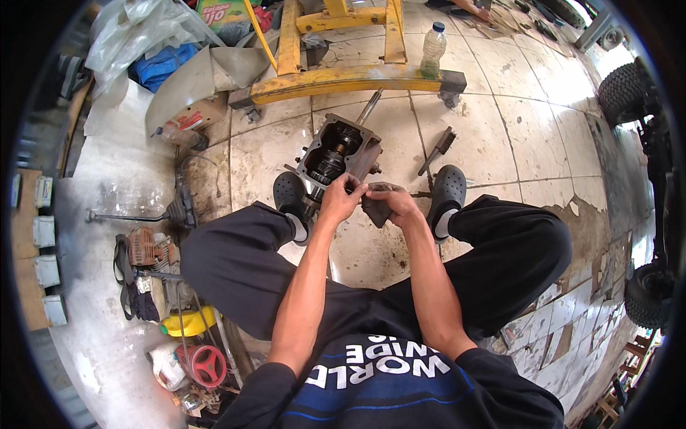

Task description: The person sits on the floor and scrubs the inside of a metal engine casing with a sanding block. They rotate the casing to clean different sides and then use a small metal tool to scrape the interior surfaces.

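Note:
Between my feet lies a gearbox housing (365, 154) with its top open; gears on a shaft (328, 165) show inside, and a splined shaft (370, 107) sticks out at the far end. My left hand (341, 199) is over the housing's near edge, thumb and fingers pinching a small dark part (350, 187) that is mostly hidden. In my right hand (399, 204) is a dark, dirty folded cloth (378, 208), its pointed corner hanging down. The fingertips of both hands nearly meet.
A dark-handled brush-like tool (438, 150) lies by my right shoe (449, 187). Beyond the gearbox stands a yellow steel frame (343, 84) on casters, bearing a plastic bottle (433, 51). Left are a lever assembly (179, 209) and engine parts (153, 252). Another person's hand (484, 14) shows far off.

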